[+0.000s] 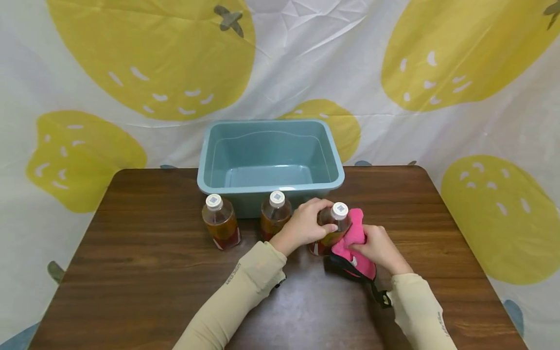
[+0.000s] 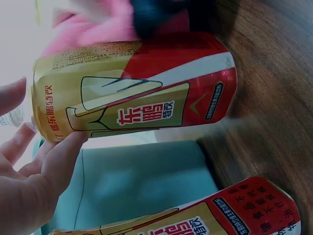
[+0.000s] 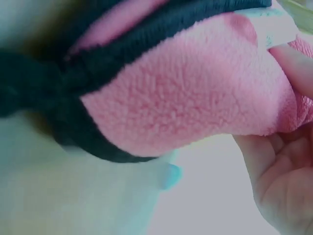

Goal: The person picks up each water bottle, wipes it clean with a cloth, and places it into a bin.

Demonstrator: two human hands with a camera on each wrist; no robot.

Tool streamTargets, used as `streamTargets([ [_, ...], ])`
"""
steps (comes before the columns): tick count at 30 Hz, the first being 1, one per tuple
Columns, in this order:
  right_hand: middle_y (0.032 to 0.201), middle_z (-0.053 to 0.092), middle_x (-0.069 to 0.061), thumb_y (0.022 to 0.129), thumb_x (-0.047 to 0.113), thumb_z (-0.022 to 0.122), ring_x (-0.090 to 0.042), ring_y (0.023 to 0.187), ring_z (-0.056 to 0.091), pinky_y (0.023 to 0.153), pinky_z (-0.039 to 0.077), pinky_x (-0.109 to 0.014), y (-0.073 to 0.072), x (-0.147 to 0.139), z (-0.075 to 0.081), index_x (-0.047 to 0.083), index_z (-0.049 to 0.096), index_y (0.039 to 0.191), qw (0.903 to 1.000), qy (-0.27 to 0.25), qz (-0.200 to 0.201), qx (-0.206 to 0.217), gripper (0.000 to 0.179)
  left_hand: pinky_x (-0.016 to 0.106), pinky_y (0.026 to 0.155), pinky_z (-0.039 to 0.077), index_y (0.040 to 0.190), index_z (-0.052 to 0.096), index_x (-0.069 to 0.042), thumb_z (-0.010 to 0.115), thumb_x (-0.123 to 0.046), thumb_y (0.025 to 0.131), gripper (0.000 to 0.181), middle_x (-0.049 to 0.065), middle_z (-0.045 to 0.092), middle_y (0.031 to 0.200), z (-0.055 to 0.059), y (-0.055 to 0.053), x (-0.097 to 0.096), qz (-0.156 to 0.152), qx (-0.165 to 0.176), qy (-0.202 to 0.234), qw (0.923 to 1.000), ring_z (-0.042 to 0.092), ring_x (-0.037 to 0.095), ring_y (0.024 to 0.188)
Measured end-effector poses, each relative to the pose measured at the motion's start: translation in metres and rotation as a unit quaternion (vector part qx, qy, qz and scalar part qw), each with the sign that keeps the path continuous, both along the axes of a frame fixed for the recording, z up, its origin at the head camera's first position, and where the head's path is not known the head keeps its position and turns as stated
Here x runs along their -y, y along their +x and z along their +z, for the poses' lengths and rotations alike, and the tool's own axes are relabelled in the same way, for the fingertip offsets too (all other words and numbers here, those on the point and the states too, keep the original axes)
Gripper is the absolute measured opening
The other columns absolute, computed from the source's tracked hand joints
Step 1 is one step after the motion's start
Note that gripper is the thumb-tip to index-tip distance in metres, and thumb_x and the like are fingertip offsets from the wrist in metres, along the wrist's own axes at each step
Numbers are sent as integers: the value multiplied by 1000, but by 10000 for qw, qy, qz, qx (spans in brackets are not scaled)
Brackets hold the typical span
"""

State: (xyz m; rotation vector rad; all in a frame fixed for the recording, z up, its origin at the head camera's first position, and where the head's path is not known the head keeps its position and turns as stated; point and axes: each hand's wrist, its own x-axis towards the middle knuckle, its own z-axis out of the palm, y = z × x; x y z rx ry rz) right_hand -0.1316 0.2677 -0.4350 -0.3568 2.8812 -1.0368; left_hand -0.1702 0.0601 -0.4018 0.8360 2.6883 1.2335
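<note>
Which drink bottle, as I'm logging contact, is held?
The rightmost drink bottle in the head view: the left grip holds its upper part; the leftmost bottle and middle bottle stand unheld.

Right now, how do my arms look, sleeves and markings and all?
Your left sleeve and right sleeve are both pale beige, looser around the wrist, with small dark lettering along each. A small dark piece pokes out at the left cuff. The left grip and right grip wear no gloves.
</note>
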Motion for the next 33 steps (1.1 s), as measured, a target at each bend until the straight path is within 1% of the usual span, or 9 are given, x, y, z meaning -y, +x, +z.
streamTargets([
  [7,73,65,-9,70,3,74,-14,58,55,56,50,-23,-2,0,59,-4,64,88,9993,32,148,-332,22,27,86,45,115,59,-11,71,-24,76,42,3,59,107,-2,1,-2,22,-32,61,10000,55,16,99],
  [9,73,65,-8,70,4,75,-15,59,56,57,51,-25,-6,3,71,-2,64,89,9989,63,220,-417,22,27,86,45,115,59,-11,71,-23,76,42,3,59,108,-3,1,-3,33,-27,99,9999,54,16,98],
  [11,74,65,-8,70,4,75,-16,61,56,59,52,-29,-10,6,78,0,65,89,9987,113,282,-420,22,27,86,45,115,59,-11,70,-21,77,42,4,58,109,-3,0,-3,73,8,111,9999,54,17,98],
  [14,76,65,-8,70,7,76,-17,63,57,62,53,-34,-14,8,80,1,65,91,9994,147,259,-188,25,27,86,46,115,59,-11,70,-20,77,41,5,58,109,-3,1,-4,90,20,110,9999,54,18,98],
  [18,77,65,-9,70,6,75,-17,63,57,61,53,-34,-14,6,76,-1,64,92,9998,115,168,91,26,28,86,46,115,59,-11,71,-22,76,42,4,58,109,-3,1,-4,85,30,106,9999,54,17,98],
  [23,76,66,-11,72,5,74,-16,62,58,61,53,-32,-12,2,68,-3,64,92,9998,-61,129,139,24,28,88,45,117,58,-11,72,-26,76,45,4,58,111,-2,1,-5,146,52,61,9999,54,17,100],
  [27,78,66,-11,71,4,74,-16,63,59,63,54,-33,-9,0,63,-3,64,94,9998,-91,136,137,25,30,89,44,117,58,-11,72,-27,76,47,5,58,113,-2,1,-5,146,84,68,9998,54,18,102],
  [29,78,66,-11,72,5,74,-16,64,60,64,54,-35,-9,0,62,-2,65,94,9998,-69,170,81,26,29,90,44,117,58,-10,72,-27,76,47,5,58,113,-2,1,-5,154,73,79,9998,54,18,102],
  [33,80,66,-11,72,5,74,-17,66,61,66,54,-37,-9,-2,61,-2,64,97,9997,-113,126,195,28,28,89,44,117,58,-11,72,-27,76,47,4,58,112,-2,2,-5,163,57,115,9998,54,17,102],
])
